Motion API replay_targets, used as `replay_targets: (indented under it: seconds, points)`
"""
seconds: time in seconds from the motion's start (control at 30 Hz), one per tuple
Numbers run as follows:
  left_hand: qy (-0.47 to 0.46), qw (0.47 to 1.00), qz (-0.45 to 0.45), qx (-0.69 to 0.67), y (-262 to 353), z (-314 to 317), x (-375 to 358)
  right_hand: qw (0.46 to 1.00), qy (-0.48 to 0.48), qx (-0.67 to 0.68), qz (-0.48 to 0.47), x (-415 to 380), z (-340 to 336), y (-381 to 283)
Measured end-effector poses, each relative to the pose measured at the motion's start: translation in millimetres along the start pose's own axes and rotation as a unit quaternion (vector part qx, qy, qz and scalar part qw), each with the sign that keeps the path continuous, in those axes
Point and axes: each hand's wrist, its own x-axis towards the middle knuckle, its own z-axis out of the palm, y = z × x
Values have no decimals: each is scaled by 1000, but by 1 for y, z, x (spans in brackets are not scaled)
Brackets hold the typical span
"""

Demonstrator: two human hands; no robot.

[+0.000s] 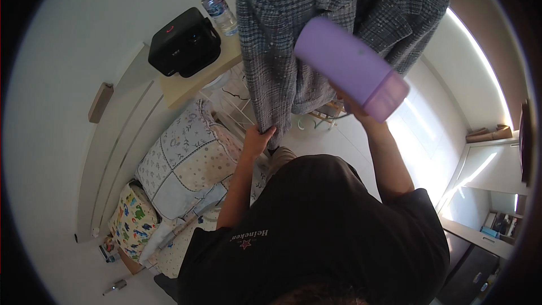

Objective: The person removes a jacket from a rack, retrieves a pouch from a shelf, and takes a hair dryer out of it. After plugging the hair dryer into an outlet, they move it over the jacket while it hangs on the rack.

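Observation:
A grey tweed jacket (271, 45) hangs in front of me, its collar and lapels at the top of the view. My left hand (257, 140) pinches the cuff end of the sleeve on the left side and holds it low. In my right hand (358, 110) is a purple handheld garment steamer (344, 59) with a translucent pink tank at its lower end. The steamer is tilted in front of the jacket and overlaps it in this view. It covers most of my right fingers. A grey cord runs from near that hand.
At the left, a shelf (178, 87) bears a black projector-like box (183, 42) and a water bottle (219, 11). Below it lies a bed with patterned pillows (186, 158). A small wooden rack (327, 114) stands on the floor behind the jacket. Cabinets (491, 164) line the right.

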Motion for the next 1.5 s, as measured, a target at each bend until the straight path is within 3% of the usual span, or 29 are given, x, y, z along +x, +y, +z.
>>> replay_targets:
  seconds: [0.07,0.13,0.17,0.2,0.3,0.37,0.4,0.47,0.77,0.9,1.0,1.2,1.3,1.37,1.4,1.43,1.47,1.5]
  points:
    - [36,999,35,-2,-15,5,-3,999,12,12,29,15,-5,-8]
    - [31,999,10,3,-15,3,-7,987,34,-100,-120,34,-8,-6]
    - [19,1000,-13,10,-16,2,-10,997,14,-42,-65,17,5,35]
    - [27,999,-17,4,-20,2,-11,997,6,-35,-71,14,13,37]
    - [41,998,23,-42,-29,3,-18,992,-28,-103,-65,4,30,46]
    - [28,999,-36,-14,-28,-1,-23,949,-50,-174,-259,-15,48,75]
    - [35,998,-44,-23,-34,0,-25,948,-61,-167,-264,-27,64,81]
    - [37,993,-24,-114,-45,3,-26,979,-186,-38,-78,-52,94,85]
    - [1,965,-96,-245,-48,5,-38,957,-286,39,-2,-116,121,54]
    - [-4,970,-106,-221,-38,2,-38,959,-280,43,16,-122,118,55]
    - [-21,970,-142,-195,-43,0,-33,962,-267,47,-28,-126,110,70]
    - [-11,966,-73,-247,-21,-2,-24,967,-248,-40,-40,-112,68,60]
    - [-27,973,-44,-223,10,-10,-12,977,-210,-32,14,-106,49,53]
    - [-4,978,44,-204,41,-14,-8,982,-181,-57,-12,-88,31,29]
    - [-4,978,47,-203,51,-14,-3,984,-154,-80,-38,-85,27,24]
    - [38,971,135,-195,62,-13,2,983,-166,-27,76,-115,29,63]
    - [79,954,221,-185,75,-13,5,983,-164,-28,75,-108,24,53]
    - [79,954,224,-184,88,-13,7,987,-141,-16,73,-101,14,44]
